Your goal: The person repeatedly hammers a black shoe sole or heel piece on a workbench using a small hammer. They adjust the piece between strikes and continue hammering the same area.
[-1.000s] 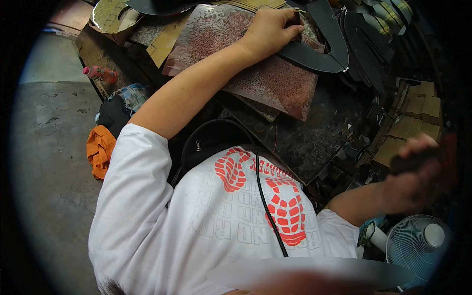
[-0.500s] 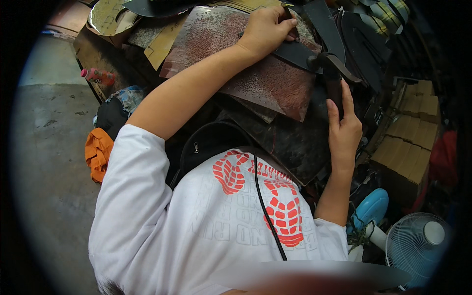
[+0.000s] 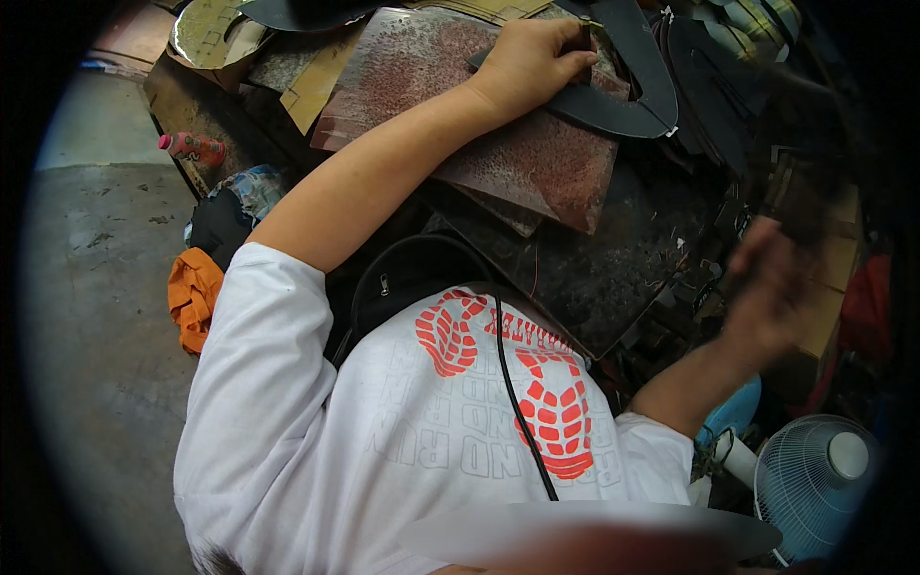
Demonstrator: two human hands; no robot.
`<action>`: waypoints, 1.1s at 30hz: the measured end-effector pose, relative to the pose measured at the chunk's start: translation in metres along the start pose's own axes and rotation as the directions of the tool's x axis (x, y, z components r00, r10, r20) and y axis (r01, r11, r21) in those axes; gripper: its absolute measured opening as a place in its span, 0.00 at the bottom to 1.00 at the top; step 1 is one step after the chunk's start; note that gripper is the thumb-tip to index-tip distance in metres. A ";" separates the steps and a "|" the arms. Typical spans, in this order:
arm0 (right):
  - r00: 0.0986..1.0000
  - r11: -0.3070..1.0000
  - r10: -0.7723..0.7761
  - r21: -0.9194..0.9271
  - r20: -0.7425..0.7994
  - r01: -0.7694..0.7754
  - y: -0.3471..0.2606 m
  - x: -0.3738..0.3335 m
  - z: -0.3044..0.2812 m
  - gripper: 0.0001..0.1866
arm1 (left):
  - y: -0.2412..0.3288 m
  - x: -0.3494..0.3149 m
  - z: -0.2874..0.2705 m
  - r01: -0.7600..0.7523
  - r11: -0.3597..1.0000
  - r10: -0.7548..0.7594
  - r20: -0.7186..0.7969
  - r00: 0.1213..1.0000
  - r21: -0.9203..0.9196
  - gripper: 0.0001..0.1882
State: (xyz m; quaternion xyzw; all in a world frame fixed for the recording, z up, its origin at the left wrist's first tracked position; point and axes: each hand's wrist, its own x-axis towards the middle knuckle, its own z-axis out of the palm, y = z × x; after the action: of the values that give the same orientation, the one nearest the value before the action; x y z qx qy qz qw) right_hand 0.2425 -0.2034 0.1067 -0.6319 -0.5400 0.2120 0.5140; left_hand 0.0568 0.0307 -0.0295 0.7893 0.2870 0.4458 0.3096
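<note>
My left hand [image 3: 539, 62] is closed around a slim dark upright tool, apparently a hand punch [image 3: 585, 40], mostly hidden by the fingers. It stands over a black V-shaped flat piece [image 3: 628, 113], which looks like shoe upper material. This piece lies on a worn reddish-brown board [image 3: 565, 177]. Off to the right, away from the board, my right hand [image 3: 767, 292] is smeared by motion. A faint dark streak above it appears to be the hammer, too blurred to make out clearly.
Yellow patterned sheets [image 3: 321, 81] and more black cut pieces [image 3: 700, 91] surround the board. A dark slab [image 3: 613, 278] lies beneath it. A pink-capped bottle [image 3: 195, 149] stands left, above an orange cloth [image 3: 194, 297]. Cartons [image 3: 819, 316] and a fan [image 3: 815, 489] are at right.
My right hand has swung away rightward, taking the hammer from above the black piece. My left hand and the tool have shifted slightly right, and the black piece now shows more fully.
</note>
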 end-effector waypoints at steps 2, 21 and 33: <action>0.969 0.950 -0.247 0.200 0.019 0.239 -0.025 0.007 -0.013 0.34 | 0.008 -0.002 -0.001 -0.147 0.982 0.147 0.004 0.989 0.115 0.10; 0.994 0.851 0.106 -0.517 -0.004 -0.093 0.091 -0.031 0.064 0.28 | -0.001 -0.002 0.009 0.146 0.968 -0.149 -0.001 0.989 -0.206 0.08; 0.830 0.881 -0.436 0.025 -0.347 0.473 -0.020 -0.006 0.020 0.31 | 0.016 -0.003 0.008 -0.279 0.935 0.292 -0.027 0.956 0.220 0.10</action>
State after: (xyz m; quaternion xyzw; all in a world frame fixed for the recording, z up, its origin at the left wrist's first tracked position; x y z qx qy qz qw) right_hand 0.2152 -0.2027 0.1148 -0.4822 -0.5682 0.0035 0.6668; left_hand 0.0650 0.0162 -0.0228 0.8378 0.2246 0.4757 0.1461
